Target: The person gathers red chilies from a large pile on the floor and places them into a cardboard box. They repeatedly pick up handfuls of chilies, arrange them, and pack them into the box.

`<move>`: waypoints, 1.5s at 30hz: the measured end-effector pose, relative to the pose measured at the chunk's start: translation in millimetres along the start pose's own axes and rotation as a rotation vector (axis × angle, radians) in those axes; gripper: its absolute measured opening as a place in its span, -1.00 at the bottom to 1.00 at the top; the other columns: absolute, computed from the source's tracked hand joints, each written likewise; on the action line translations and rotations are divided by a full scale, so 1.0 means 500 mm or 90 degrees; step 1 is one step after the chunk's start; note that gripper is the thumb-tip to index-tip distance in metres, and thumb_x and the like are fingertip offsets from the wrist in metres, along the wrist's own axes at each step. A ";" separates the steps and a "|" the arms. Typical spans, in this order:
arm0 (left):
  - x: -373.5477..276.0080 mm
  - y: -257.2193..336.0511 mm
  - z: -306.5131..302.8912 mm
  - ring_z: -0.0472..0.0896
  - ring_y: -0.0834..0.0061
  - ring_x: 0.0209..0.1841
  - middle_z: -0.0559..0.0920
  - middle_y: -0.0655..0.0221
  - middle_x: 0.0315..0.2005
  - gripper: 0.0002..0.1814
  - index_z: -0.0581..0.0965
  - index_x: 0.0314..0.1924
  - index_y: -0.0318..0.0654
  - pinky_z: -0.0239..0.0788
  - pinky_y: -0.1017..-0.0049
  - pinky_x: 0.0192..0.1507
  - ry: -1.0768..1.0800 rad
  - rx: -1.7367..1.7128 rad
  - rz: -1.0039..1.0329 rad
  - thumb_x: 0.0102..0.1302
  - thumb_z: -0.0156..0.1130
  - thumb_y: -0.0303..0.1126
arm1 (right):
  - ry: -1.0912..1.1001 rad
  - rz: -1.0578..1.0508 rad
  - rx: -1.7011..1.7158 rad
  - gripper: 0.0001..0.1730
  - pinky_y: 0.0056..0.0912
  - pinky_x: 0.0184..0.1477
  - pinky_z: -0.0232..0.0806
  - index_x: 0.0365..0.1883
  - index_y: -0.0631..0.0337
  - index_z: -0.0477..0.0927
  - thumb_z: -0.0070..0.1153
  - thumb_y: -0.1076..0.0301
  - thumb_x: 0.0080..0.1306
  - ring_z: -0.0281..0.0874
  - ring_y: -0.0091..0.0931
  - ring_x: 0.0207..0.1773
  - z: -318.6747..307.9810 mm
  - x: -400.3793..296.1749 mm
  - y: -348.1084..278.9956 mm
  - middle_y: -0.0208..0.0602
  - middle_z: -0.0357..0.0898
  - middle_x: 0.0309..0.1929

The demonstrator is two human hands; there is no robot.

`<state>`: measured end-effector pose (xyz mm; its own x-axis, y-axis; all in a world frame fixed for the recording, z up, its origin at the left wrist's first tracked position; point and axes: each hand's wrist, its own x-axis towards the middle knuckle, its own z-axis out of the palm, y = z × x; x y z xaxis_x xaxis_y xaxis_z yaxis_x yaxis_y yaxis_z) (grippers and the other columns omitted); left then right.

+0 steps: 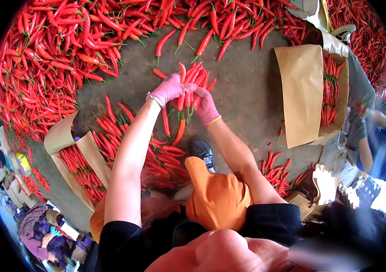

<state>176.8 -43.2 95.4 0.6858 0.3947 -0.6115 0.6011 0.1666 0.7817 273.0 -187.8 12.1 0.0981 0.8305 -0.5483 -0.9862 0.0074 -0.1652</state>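
Note:
Both my hands wear pink gloves and meet around a bunch of red chili peppers (198, 76) in front of me. My left hand (172, 89) grips the bunch from its left side, with a bangle at that wrist. On the right side, my right hand (206, 103) closes on the lower part of the same bunch, near the green stems. Two longer chilies, one of them orange-red (179, 132), hang down below the hands. Loose chilies (165, 44) lie on the floor just beyond the bunch.
A large heap of red chilies (87, 34) curves along the far and left sides. Paper-lined boxes of chilies stand at left (81, 166) and right (344, 98). Smaller piles (276, 173) lie near my legs. A co-worker in blue (380, 146) sits at right; another person (40, 241) is lower left.

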 end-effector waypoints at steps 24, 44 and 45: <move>0.000 0.010 -0.177 0.55 0.59 0.10 0.60 0.41 0.12 -0.35 0.42 0.31 -0.30 0.39 0.46 0.22 0.059 -0.164 0.221 0.36 0.36 -0.11 | -0.069 -0.089 -0.197 -0.57 -0.21 0.02 0.57 0.15 0.29 0.49 0.05 0.55 0.29 0.69 -0.35 -0.05 0.212 0.151 -0.013 -0.19 0.67 -0.06; 0.144 -0.063 -0.132 0.60 0.49 0.13 0.62 0.36 0.05 -0.35 0.39 0.32 -0.29 0.40 0.42 0.28 0.150 -0.521 0.222 0.33 0.39 -0.21 | 0.009 -0.107 -0.377 -0.50 -0.31 0.06 0.48 0.14 0.26 0.52 0.15 0.60 0.17 0.65 -0.42 -0.04 0.229 0.227 -0.125 -0.30 0.67 -0.04; 0.114 -0.073 -0.115 0.60 0.48 0.13 0.62 0.35 0.06 -0.34 0.37 0.33 -0.28 0.40 0.40 0.28 0.184 -0.588 0.235 0.32 0.39 -0.21 | -0.018 -0.092 -0.392 -0.48 -0.31 0.07 0.48 0.15 0.26 0.52 0.14 0.61 0.17 0.65 -0.42 -0.04 0.230 0.202 -0.120 -0.31 0.67 -0.04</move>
<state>170.1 25.2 39.3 0.5660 0.7433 -0.3566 -0.2591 0.5710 0.7790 326.6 -40.3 60.9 0.2128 0.8596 -0.4645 -0.7050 -0.1940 -0.6821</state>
